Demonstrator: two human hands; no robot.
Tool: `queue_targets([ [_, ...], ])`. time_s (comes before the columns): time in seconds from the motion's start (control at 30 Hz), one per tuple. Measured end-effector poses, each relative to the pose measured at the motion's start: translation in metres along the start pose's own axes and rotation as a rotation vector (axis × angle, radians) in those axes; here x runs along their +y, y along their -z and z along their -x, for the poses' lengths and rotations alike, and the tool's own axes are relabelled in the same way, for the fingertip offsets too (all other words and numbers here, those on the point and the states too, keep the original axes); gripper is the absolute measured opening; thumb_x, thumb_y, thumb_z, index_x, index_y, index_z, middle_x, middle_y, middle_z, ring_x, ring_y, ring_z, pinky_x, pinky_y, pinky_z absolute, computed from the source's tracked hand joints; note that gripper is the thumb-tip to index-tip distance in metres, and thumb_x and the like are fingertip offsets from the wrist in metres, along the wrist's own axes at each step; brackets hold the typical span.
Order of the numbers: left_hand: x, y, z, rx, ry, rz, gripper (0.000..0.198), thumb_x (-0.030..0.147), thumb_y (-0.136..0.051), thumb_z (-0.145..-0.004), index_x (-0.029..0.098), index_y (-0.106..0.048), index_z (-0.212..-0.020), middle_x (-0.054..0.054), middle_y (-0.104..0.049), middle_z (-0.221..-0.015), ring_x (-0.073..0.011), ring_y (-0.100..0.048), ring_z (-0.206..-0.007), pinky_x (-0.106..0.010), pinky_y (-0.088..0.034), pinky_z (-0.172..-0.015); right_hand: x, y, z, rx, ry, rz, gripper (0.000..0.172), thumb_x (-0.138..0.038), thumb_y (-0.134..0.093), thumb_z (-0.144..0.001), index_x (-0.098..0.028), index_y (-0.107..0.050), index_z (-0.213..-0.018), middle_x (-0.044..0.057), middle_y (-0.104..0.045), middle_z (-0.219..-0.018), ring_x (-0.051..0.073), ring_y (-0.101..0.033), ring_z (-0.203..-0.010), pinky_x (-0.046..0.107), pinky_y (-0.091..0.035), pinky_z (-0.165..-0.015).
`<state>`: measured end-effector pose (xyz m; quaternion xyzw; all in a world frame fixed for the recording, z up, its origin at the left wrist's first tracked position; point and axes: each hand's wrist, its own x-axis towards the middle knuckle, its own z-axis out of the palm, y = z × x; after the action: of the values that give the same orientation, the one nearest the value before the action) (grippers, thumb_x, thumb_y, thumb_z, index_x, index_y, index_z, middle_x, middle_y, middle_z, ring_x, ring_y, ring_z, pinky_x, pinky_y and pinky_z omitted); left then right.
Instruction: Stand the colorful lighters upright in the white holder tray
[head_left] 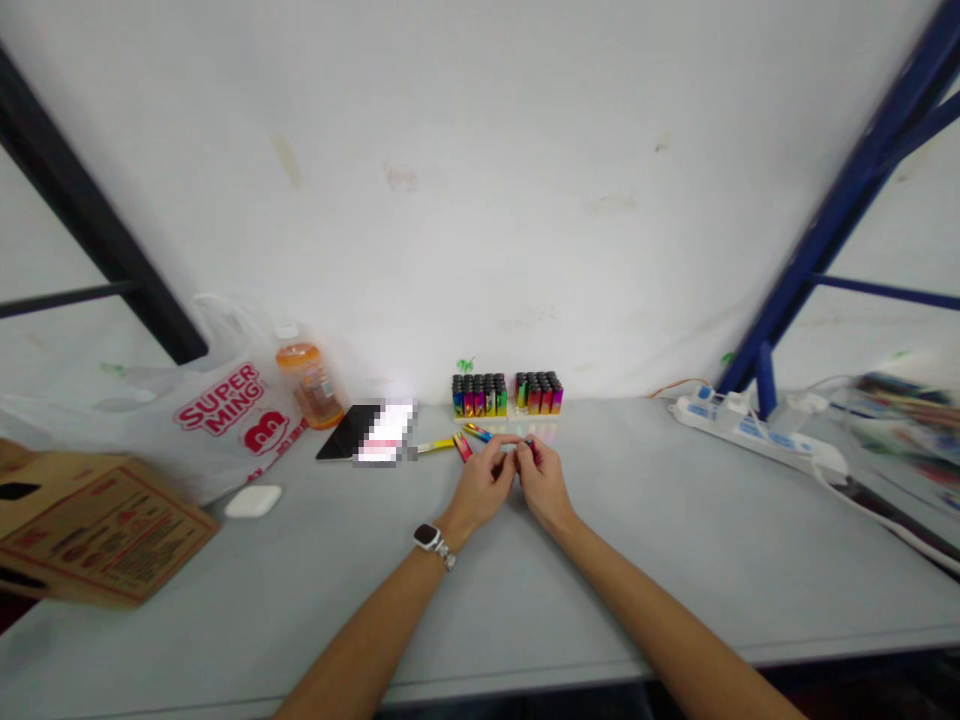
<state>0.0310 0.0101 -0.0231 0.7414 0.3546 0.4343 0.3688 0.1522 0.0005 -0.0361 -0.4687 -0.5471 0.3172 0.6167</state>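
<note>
My left hand [480,485] and my right hand [546,480] meet above the table, fingers pinched together. A small dark end [529,443] pokes out at my right fingertips; it resembles the black tops of the lighters, and the rest is hidden. Whatever my left fingers hold is covered by the hand. Just beyond stand two blocks of colourful lighters, a left block [478,397] and a right block [538,394], upright with black tops. Beside my left hand lie a blue-and-yellow lighter [477,432], a red one [463,447] and a slim yellow thing [436,445] with a pale end.
Left of the lighters lies a dark tablet [341,435] with a blurred bright part. Further left are an orange drink bottle [311,385], a white case [253,501], a plastic bag [225,420] and a cardboard box [112,530]. A white power strip [757,437] with cables lies right.
</note>
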Motion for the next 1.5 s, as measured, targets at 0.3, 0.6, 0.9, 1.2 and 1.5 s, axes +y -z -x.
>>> queue_targets([
  [0.3, 0.0014, 0.0007, 0.0002, -0.002, 0.009, -0.019, 0.035, 0.037, -0.046, -0.096, 0.014, -0.057, -0.12, 0.006, -0.049, -0.054, -0.0108, -0.045, -0.048, -0.02, -0.029, -0.049, -0.004, 0.0002, -0.0004, 0.014, -0.007, -0.009, 0.028, -0.039, -0.05, -0.087, -0.02, -0.047, -0.067, -0.005, -0.042, -0.058, 0.012, -0.038, -0.056, 0.025, -0.031, -0.054],
  [0.6, 0.0033, 0.0003, 0.0004, -0.014, 0.026, -0.017, 0.035, 0.037, -0.046, -0.096, 0.014, -0.056, -0.119, 0.005, -0.052, -0.055, -0.0105, -0.046, -0.047, -0.02, -0.032, -0.049, -0.0025, 0.0009, 0.0006, -0.026, -0.067, -0.122, 0.04, -0.054, -0.054, -0.087, -0.021, -0.045, -0.068, -0.006, -0.039, -0.057, 0.01, -0.035, -0.053, 0.023, -0.028, -0.048],
  [0.9, 0.0077, 0.0005, 0.0011, -0.034, 0.014, -0.016, 0.035, 0.036, -0.046, -0.096, 0.014, -0.057, -0.12, 0.005, -0.051, -0.055, -0.0107, -0.045, -0.048, -0.021, -0.031, -0.049, -0.0019, 0.0019, 0.0014, -0.007, -0.076, -0.16, 0.04, -0.055, -0.054, -0.086, -0.021, -0.045, -0.068, -0.006, -0.037, -0.057, 0.01, -0.033, -0.053, 0.023, -0.027, -0.048],
  [1.2, 0.0081, 0.0019, 0.0011, -0.065, 0.024, -0.028, 0.037, 0.036, -0.045, -0.096, 0.015, -0.056, -0.124, 0.006, -0.048, -0.053, -0.0107, -0.044, -0.047, -0.02, -0.029, -0.05, -0.0038, 0.0031, 0.0003, 0.053, -0.013, -0.037, 0.03, -0.041, -0.047, -0.087, -0.021, -0.044, -0.065, -0.006, -0.038, -0.055, 0.011, -0.034, -0.053, 0.025, -0.028, -0.051],
  [1.5, 0.0074, 0.0019, 0.0013, -0.054, 0.014, -0.024, 0.038, 0.038, -0.044, -0.096, 0.014, -0.057, -0.123, 0.005, -0.049, -0.053, -0.011, -0.045, -0.047, -0.021, -0.03, -0.05, -0.0002, 0.0008, 0.0023, 0.046, 0.012, -0.035, 0.027, -0.038, -0.046, -0.088, -0.022, -0.043, -0.066, -0.006, -0.038, -0.057, 0.011, -0.035, -0.054, 0.025, -0.028, -0.052],
])
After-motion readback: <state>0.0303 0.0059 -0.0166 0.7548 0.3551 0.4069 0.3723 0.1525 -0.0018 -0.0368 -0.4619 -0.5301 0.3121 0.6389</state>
